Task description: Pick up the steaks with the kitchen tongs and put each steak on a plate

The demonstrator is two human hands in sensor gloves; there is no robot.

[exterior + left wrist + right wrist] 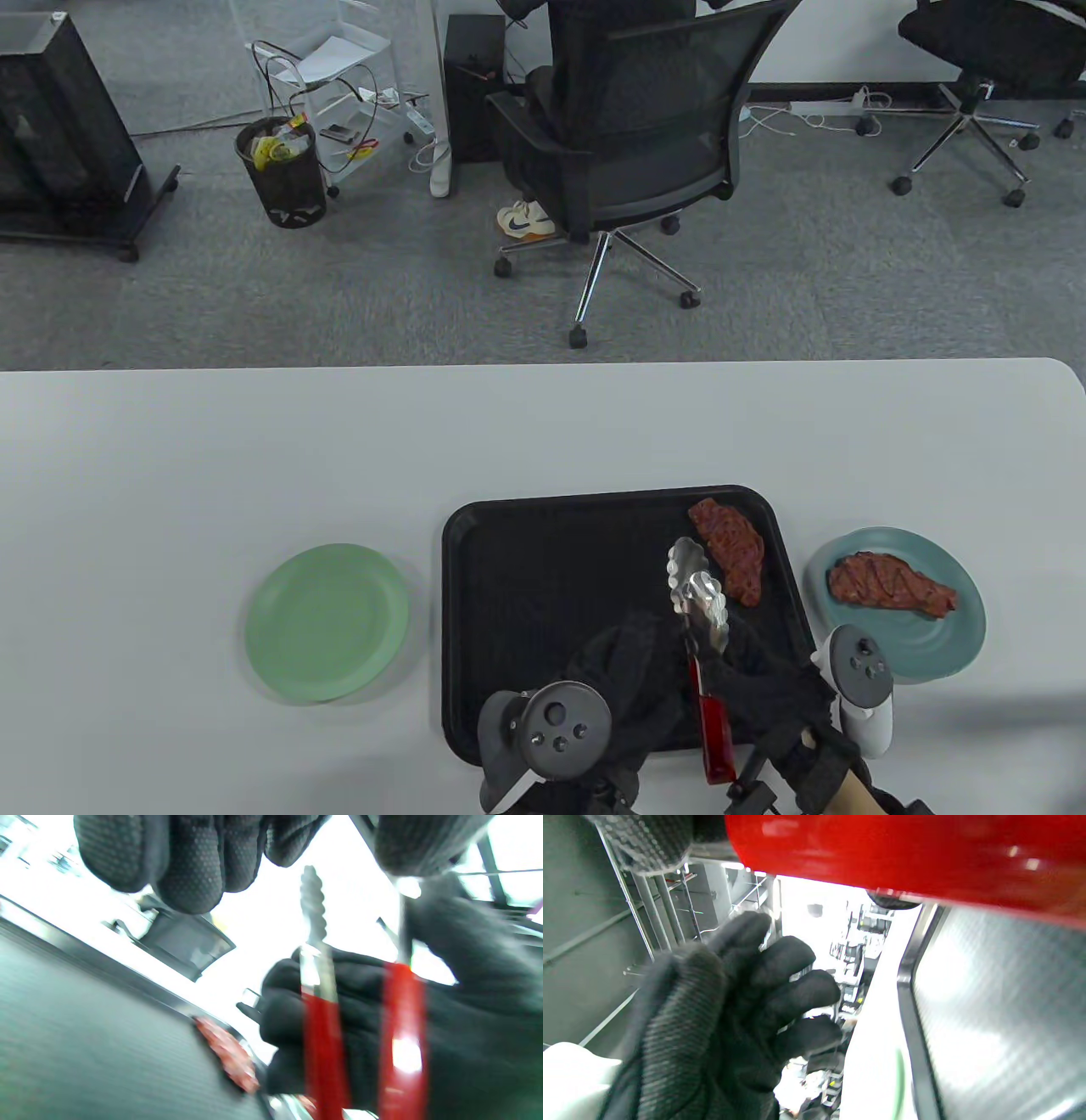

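One steak (891,586) already on blue plate (950,654), right of tray (543,594); 2nd steak (728,550) still in tray's far-right corner, green plate (327,624) left of tray w/o steak. Right hand (764,688) fingers wrapped on tongs (700,628), tips near 2nd steak; left hand (628,679) fingers relaxed, holding nothing

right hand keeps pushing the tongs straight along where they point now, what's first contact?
The right hand aims the tongs up the black tray. Their tips sit just left of the steak, so probably its left edge or the tray's far rim; height above the tray is unclear.
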